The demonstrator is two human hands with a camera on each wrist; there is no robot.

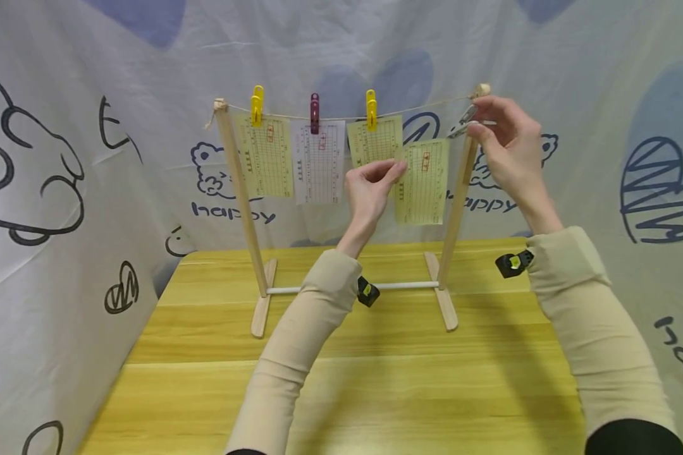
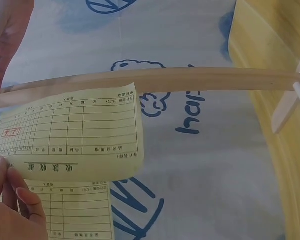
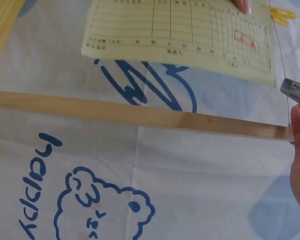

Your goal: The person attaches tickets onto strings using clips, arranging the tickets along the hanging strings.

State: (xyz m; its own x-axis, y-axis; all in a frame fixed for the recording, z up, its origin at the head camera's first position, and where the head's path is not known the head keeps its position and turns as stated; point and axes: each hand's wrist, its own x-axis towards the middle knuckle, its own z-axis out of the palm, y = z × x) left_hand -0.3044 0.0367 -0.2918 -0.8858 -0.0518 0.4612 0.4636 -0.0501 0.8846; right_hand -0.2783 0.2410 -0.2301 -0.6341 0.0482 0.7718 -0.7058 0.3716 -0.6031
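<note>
My left hand (image 1: 370, 189) pinches a yellow receipt slip (image 1: 424, 189) by its left edge, just below the string (image 1: 427, 107). The slip hangs upright and overlaps another yellow slip (image 1: 364, 142) behind it. Near the top of the right post, my right hand (image 1: 515, 142) holds a grey clip (image 1: 460, 129) between thumb and fingers. In the right wrist view the clip's grey end (image 3: 294, 90) points toward the string, beside the slip's top corner. The left wrist view shows the fingertips (image 2: 5, 172) on the printed slip.
Along the string hang a yellow slip (image 1: 267, 164) and a white slip (image 1: 319, 177), under yellow (image 1: 257, 107) and purple (image 1: 315, 114) clips. Another yellow clip (image 1: 371, 110) holds the overlapped slip. The wooden rack (image 1: 455, 215) stands on a wood-grain table (image 1: 432, 385) before a patterned cloth (image 1: 262, 38).
</note>
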